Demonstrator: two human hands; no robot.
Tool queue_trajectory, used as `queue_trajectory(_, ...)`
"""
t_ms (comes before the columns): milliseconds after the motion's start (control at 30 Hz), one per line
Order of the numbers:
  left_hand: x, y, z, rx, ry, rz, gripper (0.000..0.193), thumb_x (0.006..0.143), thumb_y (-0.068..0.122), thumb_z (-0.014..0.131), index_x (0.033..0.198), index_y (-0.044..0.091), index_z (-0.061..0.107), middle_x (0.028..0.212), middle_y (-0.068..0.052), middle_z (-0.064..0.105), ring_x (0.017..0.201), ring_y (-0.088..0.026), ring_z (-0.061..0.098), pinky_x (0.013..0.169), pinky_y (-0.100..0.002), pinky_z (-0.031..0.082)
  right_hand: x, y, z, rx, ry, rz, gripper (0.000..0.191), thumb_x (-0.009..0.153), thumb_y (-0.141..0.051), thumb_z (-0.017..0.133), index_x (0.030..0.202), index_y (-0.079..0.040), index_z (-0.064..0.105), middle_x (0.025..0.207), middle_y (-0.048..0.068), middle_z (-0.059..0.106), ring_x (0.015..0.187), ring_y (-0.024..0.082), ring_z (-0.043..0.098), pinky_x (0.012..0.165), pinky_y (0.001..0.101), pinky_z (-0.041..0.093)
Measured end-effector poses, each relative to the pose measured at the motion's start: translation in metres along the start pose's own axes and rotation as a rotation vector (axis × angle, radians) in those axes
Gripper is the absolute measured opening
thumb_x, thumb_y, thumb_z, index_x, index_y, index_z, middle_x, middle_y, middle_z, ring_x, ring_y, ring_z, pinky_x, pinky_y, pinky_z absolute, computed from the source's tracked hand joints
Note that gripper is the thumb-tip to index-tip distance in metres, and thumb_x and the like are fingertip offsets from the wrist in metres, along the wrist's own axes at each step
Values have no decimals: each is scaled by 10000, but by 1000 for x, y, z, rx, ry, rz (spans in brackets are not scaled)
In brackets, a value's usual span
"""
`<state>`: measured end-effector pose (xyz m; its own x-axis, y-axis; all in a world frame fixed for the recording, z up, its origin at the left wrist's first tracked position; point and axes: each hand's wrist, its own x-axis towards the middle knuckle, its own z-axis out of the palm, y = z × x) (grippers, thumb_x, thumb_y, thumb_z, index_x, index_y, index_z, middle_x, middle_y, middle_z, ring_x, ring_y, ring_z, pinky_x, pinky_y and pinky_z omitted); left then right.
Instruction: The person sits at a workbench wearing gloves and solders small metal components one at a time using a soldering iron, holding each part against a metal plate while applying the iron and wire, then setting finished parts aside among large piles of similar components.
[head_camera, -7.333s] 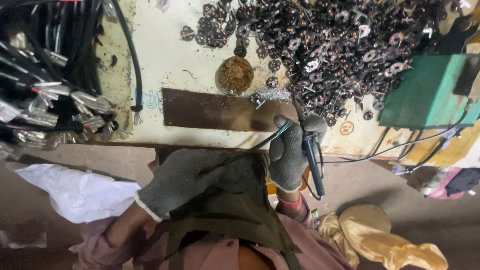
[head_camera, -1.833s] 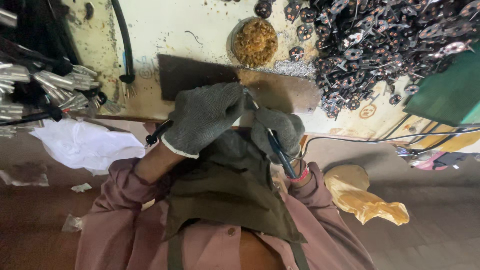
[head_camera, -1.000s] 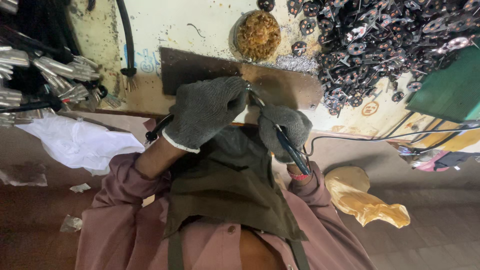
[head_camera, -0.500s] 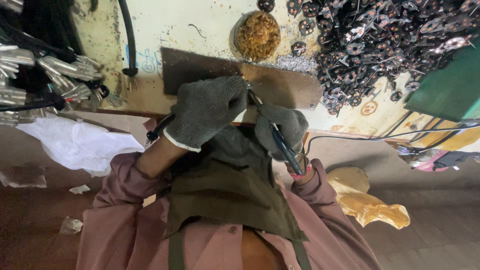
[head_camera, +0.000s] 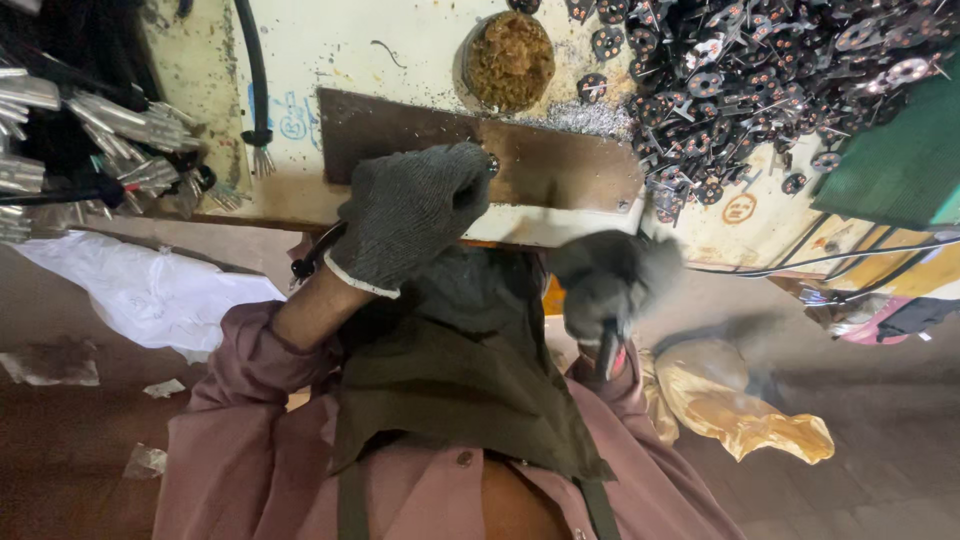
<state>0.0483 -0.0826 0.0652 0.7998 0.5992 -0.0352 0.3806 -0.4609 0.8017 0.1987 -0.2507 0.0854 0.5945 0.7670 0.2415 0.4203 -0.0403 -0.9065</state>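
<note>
**Crowded bench top, brown plate at the front**

A cream, stained workbench (head_camera: 400, 50) carries a brown metal plate (head_camera: 560, 170) at its near edge. Just behind the plate sits a round tin of brownish paste (head_camera: 510, 58); to the plate's right, a heap of small dark round parts (head_camera: 760, 70); left of it, a black cable (head_camera: 255, 80).

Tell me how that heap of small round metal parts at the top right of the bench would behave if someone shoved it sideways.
The heap of small round metal parts would probably slide apart, not move as one, since the pieces lie loose. Their thin prongs look tangled, so clumps may drag together. Strays already lie near the brown metal plate, so more would likely scatter.
</note>
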Motion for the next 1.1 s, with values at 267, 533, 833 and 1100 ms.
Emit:
queue_trajectory(267,4,4,-2,11,16,37,94,954,139,713,898,105,645,805,-133,671,698,-341,678,608,-434,535,-17,14,2,87,60,82,203,1106,-117,640,1263,9,617,1097,162,666,883,222,682,780,325,567)
queue_trajectory(533,10,5,-2,-4,-41,-23,142,935,164,728,875,90,623,760,-142,672,670,-368,676,587,-470,527,-22,44,22,551,58,412,385,1001,-281,692,1252,11,673,1170,142,707,959,206,700,865,324,579)
queue_trajectory(833,6,10,14,-9,-29,-162,170,927,193,729,904,86,600,731,-154,658,695,-396,679,600,-518,509,-30,19,40,-253,-209,8,225,905,-66,711,1125,-23,695,1000,149,752,899,290,753,780,364,601)
queue_trajectory(1100,1,13,17,-28,43,-106,98,954,169,696,970,103,626,812,-136,675,732,-370,691,646,-489,540,-48,21,27,152,-33,440,230,921,-152,713,1090,3,725,986,156,746,898,304,722,835,380,587)
